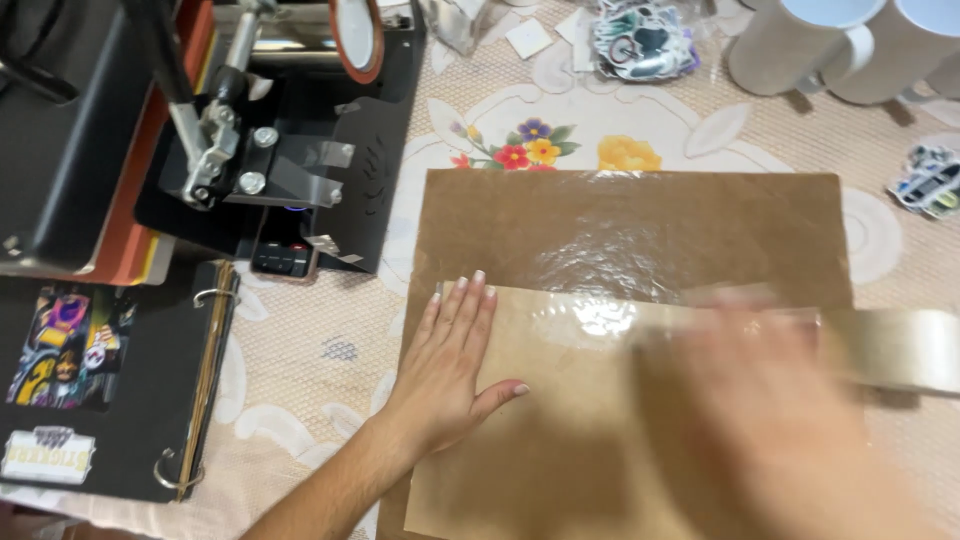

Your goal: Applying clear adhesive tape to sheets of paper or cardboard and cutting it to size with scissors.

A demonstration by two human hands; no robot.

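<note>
My left hand lies flat, fingers together, on the left part of a folded brown paper sheet, pressing it down. A larger brown sheet lies under it, with shiny clear tape across the seam. My right hand is heavily blurred in motion over the right side of the paper. It holds a roll of clear packing tape, whose strip runs leftward along the upper edge of the folded sheet.
A black heat press machine stands at the upper left. A black ring binder with stickers lies at the left edge. White mugs and sticker piles sit at the back on the floral tablecloth.
</note>
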